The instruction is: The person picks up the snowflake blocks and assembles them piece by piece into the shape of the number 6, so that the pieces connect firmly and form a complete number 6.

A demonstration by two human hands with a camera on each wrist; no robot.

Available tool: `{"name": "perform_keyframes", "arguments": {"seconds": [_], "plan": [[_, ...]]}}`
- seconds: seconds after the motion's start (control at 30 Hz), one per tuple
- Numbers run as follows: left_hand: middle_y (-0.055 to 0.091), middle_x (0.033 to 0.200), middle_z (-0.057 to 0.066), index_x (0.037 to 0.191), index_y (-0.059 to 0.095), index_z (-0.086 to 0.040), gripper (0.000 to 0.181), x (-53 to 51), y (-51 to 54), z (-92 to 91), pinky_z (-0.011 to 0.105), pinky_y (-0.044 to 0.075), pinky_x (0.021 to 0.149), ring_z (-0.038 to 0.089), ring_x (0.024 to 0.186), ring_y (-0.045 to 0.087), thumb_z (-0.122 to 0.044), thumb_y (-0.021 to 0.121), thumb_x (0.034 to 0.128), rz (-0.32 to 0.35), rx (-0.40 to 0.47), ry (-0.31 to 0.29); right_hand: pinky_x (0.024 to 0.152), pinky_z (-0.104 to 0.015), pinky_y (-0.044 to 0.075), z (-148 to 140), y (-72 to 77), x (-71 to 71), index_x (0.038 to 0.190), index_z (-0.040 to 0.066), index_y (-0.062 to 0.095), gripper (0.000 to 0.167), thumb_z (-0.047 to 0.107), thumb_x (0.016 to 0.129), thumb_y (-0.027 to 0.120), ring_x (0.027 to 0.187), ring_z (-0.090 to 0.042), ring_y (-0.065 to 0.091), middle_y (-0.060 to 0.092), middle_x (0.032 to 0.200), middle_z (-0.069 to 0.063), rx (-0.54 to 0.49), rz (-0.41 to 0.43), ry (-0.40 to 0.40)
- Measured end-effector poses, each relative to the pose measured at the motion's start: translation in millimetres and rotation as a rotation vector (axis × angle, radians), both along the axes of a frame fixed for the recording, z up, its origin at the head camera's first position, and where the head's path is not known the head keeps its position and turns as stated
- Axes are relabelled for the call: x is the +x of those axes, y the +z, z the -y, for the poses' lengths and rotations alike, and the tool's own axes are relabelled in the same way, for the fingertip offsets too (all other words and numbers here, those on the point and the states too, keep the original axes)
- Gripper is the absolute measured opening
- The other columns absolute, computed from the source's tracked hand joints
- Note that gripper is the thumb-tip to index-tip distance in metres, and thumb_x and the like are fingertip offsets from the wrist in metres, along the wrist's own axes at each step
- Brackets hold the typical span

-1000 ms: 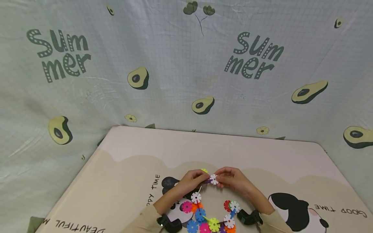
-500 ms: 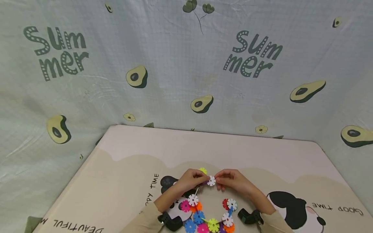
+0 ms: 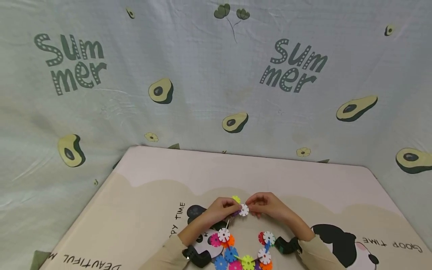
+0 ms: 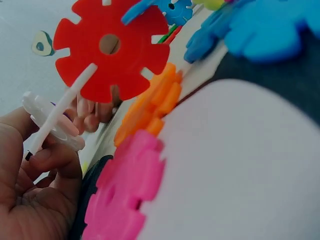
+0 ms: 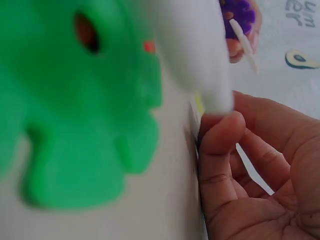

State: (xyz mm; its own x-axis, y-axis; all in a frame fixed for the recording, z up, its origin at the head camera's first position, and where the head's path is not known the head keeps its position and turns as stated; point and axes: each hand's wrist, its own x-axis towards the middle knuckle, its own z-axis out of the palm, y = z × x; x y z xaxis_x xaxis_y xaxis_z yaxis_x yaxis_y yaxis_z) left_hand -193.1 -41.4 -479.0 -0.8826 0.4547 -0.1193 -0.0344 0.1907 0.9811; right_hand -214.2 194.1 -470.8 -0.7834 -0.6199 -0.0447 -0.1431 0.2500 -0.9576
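Observation:
In the head view my left hand [image 3: 221, 210] pinches joined discs, a white one [image 3: 243, 210] with purple beside it. The left wrist view has my left fingers [image 4: 50, 165] curled round a white disc [image 4: 60, 125], and a white disc edge-on crosses near them. At the white disc's right edge is my right hand [image 3: 270, 206], fingers loosely bent; whether they touch it is hard to tell. The right wrist view shows no piece clearly held in that hand [image 5: 260, 165]; the purple disc [image 5: 237, 17] is in the left fingers beyond.
A curved chain of coloured discs lies nearer me, including blue [image 3: 231, 254], yellow-green [image 3: 248, 262] and white [image 3: 264, 256] ones. A yellow disc [image 3: 236, 198] shows behind my left hand. The mat [image 3: 162, 165] meets a printed cloth wall [image 3: 202, 75] at its back.
The white disc has shifted slightly left with my left fingers. My right hand has moved slightly left and up; its sleeve has also moved. The chain has stayed in about the same place.

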Motion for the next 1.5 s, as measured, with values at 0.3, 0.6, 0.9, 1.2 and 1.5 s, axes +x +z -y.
{"name": "perform_keyframes", "arguments": {"seconds": [0.3,0.6,0.9,1.2,1.5], "plan": [[0.055,0.072,-0.006,0.095,0.070,0.002,0.026,1.4,-0.4,0.5,0.019,0.037,0.058,0.007,0.063,0.045,-0.023,0.063,0.0956,-0.020,0.016,-0.022,0.066,-0.021,0.043,16.6,0.6,-20.6,0.124,-0.002,0.062,0.031,0.008,0.095,0.062,0.075,-0.007,0.048,0.058,0.094,-0.009,0.143,-0.331,0.111],[0.054,0.073,-0.005,0.096,0.069,0.004,0.025,1.6,-0.4,-0.4,0.020,0.036,0.057,0.008,0.064,0.045,-0.020,0.062,0.0963,-0.014,0.024,-0.026,0.061,-0.020,0.039,22.7,0.9,-24.5,0.113,0.002,0.068,0.022,0.005,0.091,0.065,0.070,-0.007,0.043,0.055,0.095,-0.007,0.223,-0.446,0.160],[0.054,0.072,-0.004,0.096,0.069,0.003,0.024,2.4,-1.2,-0.9,0.020,0.036,0.055,0.009,0.062,0.044,-0.019,0.062,0.0962,-0.011,0.017,-0.021,0.062,-0.021,0.043,18.3,0.7,-20.7,0.095,0.002,0.070,0.009,0.003,0.086,0.072,0.070,-0.003,0.046,0.057,0.091,-0.010,0.172,-0.424,0.099],[0.056,0.074,-0.005,0.096,0.070,0.003,0.023,2.9,0.0,-0.8,0.020,0.038,0.059,0.008,0.065,0.046,-0.019,0.062,0.0957,-0.018,0.021,-0.013,0.059,-0.019,0.042,8.9,2.1,-12.2,0.109,-0.007,0.064,0.026,0.001,0.086,0.071,0.067,-0.002,0.045,0.056,0.081,-0.007,0.120,-0.306,0.083],[0.059,0.077,-0.004,0.097,0.070,0.002,0.022,3.0,0.6,-0.3,0.019,0.039,0.058,0.008,0.065,0.047,-0.018,0.061,0.0963,-0.048,0.025,-0.019,0.062,-0.020,0.045,-5.2,-1.7,0.4,0.096,0.001,0.067,0.009,0.008,0.090,0.069,0.068,-0.003,0.051,0.060,0.080,0.001,0.117,-0.266,0.008]]}}
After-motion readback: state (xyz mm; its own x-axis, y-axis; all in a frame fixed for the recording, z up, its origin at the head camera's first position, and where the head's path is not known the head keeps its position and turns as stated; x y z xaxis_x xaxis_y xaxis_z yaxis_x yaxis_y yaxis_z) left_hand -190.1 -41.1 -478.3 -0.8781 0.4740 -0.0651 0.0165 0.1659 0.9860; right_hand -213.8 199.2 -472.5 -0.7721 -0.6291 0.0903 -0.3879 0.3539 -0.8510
